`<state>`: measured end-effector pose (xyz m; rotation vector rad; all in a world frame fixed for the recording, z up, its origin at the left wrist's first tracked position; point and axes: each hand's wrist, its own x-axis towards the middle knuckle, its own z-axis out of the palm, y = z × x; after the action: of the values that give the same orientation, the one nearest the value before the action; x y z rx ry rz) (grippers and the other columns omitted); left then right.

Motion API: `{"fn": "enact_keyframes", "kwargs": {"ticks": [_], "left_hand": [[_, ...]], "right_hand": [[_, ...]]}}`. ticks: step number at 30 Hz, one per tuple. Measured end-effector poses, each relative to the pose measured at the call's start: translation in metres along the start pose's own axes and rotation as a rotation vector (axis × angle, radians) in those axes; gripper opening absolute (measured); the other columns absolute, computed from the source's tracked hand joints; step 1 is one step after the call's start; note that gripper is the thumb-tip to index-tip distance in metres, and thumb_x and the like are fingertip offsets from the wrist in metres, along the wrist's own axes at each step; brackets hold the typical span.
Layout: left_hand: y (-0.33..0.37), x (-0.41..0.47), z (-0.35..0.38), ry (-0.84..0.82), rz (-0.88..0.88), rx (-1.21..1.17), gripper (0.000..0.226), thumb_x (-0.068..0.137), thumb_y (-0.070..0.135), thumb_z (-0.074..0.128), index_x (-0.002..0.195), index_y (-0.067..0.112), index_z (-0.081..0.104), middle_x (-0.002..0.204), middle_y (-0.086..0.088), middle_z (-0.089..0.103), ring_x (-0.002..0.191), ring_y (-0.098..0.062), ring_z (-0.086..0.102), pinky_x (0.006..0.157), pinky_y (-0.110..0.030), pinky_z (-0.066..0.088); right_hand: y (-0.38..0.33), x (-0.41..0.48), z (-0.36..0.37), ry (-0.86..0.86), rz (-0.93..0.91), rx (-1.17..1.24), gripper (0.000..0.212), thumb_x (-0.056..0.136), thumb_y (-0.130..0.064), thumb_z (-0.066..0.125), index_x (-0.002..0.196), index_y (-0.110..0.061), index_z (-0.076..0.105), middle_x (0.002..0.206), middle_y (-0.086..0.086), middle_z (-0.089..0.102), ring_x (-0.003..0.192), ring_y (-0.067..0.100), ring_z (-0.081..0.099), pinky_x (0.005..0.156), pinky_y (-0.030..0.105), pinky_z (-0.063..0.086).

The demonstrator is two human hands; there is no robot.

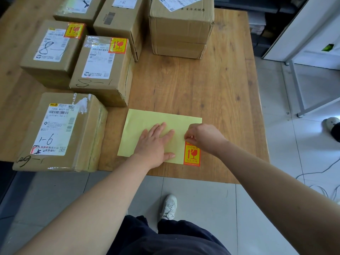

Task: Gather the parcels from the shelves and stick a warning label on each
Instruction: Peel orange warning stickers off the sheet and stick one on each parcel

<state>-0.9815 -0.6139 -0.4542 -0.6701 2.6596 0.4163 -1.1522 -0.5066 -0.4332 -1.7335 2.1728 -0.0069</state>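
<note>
From the head camera, my left hand (155,144) lies flat and spread, palm down, on the pale yellow rectangular backing sheet (145,122) near the wooden table's (211,85) front edge; it grasps nothing, only presses. The sheet's long axis runs left to right across me, slightly skewed. Just right of that hand, my right hand (204,138) has its fingertips pinched together at the top edge of the red-and-yellow rectangular warning sticker (191,155), which sits on the sheet's near right corner. The sticker stands with its long axis running away from me, its arrow and glass symbol pointing to the far side of the table. Whether its top edge is lifted, I cannot tell.

Left of my left hand sits a brown cardboard parcel marked 1-6 (60,133), with no red sticker on its top. Beyond my hands, to the left, two brown taped parcels (103,70) (53,52) each carry a red-and-yellow sticker (118,45) (74,30) at a top corner. Further off stands a larger brown box (181,32).
</note>
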Motion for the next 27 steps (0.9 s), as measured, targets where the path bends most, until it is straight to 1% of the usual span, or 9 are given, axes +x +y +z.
{"fn": "enact_keyframes", "kwargs": {"ticks": [7,10,13,16,20,22,24,26,27], "left_hand": [[0.001,0.0,-0.001,0.001,-0.005,-0.019,0.078,0.089,0.061,0.045,0.151,0.036,0.003,0.16,0.0,-0.015,0.147,-0.021,-0.011,0.119,-0.048,0.002],[0.001,0.0,-0.001,0.005,-0.003,-0.021,0.08,0.089,0.062,0.045,0.151,0.035,0.003,0.16,0.0,-0.014,0.147,-0.021,-0.011,0.119,-0.048,0.002],[0.0,0.0,0.001,0.011,0.002,-0.017,0.081,0.088,0.064,0.044,0.151,0.035,0.002,0.16,0.0,-0.014,0.147,-0.022,-0.011,0.119,-0.048,0.002],[0.0,0.001,0.001,0.01,0.001,-0.018,0.081,0.088,0.064,0.044,0.151,0.035,0.002,0.16,0.0,-0.014,0.146,-0.022,-0.011,0.119,-0.049,0.001],[0.0,0.001,0.001,0.008,-0.002,-0.025,0.082,0.088,0.064,0.044,0.151,0.036,0.002,0.16,0.0,-0.015,0.146,-0.021,-0.012,0.119,-0.049,0.001],[0.0,0.0,0.001,0.009,-0.004,-0.023,0.082,0.088,0.065,0.044,0.151,0.036,0.001,0.159,0.0,-0.015,0.146,-0.021,-0.012,0.119,-0.049,0.001],[0.001,0.0,0.001,0.006,-0.007,-0.02,0.082,0.088,0.064,0.044,0.151,0.036,0.001,0.159,0.0,-0.015,0.146,-0.021,-0.012,0.119,-0.048,0.001],[0.001,0.0,0.001,0.005,-0.009,-0.02,0.082,0.088,0.064,0.044,0.151,0.036,0.001,0.159,0.0,-0.015,0.146,-0.021,-0.012,0.119,-0.048,0.0],[0.001,0.0,0.001,0.005,-0.01,-0.02,0.082,0.087,0.064,0.045,0.151,0.036,0.001,0.16,0.0,-0.015,0.146,-0.022,-0.012,0.119,-0.048,0.0]], "right_hand": [[-0.005,0.003,0.0,-0.001,-0.048,-0.094,0.025,0.097,-0.027,0.044,0.1,-0.015,0.066,0.096,-0.001,0.062,0.078,0.016,0.06,0.065,0.028,0.05],[0.0,-0.002,0.002,-0.03,-0.023,-0.01,0.024,0.097,-0.028,0.046,0.103,-0.015,0.065,0.099,-0.001,0.062,0.081,0.015,0.061,0.072,0.03,0.054],[0.008,-0.008,0.006,0.012,0.08,0.157,0.021,0.096,-0.026,0.05,0.105,-0.015,0.065,0.103,-0.002,0.062,0.086,0.015,0.06,0.076,0.032,0.053],[0.009,-0.01,0.006,0.033,0.129,0.231,0.019,0.096,-0.025,0.052,0.107,-0.015,0.065,0.104,-0.001,0.062,0.09,0.014,0.059,0.081,0.031,0.053],[0.009,-0.009,0.003,-0.002,0.089,0.241,0.022,0.094,-0.022,0.056,0.113,-0.017,0.066,0.106,-0.003,0.063,0.09,0.011,0.06,0.08,0.028,0.053],[0.009,-0.008,0.002,-0.023,0.07,0.216,0.02,0.092,-0.023,0.059,0.109,-0.021,0.069,0.105,-0.006,0.062,0.088,0.01,0.059,0.077,0.026,0.052],[0.007,-0.004,0.001,-0.035,0.064,0.182,0.017,0.093,-0.023,0.057,0.104,-0.021,0.07,0.104,-0.005,0.062,0.087,0.012,0.059,0.077,0.028,0.053],[0.005,-0.002,0.002,-0.039,0.065,0.162,0.018,0.095,-0.023,0.053,0.103,-0.019,0.068,0.106,-0.004,0.061,0.087,0.014,0.06,0.077,0.031,0.054],[0.004,-0.003,0.002,-0.041,0.068,0.165,0.018,0.095,-0.023,0.051,0.103,-0.018,0.067,0.107,-0.004,0.059,0.088,0.014,0.06,0.077,0.031,0.054]]}}
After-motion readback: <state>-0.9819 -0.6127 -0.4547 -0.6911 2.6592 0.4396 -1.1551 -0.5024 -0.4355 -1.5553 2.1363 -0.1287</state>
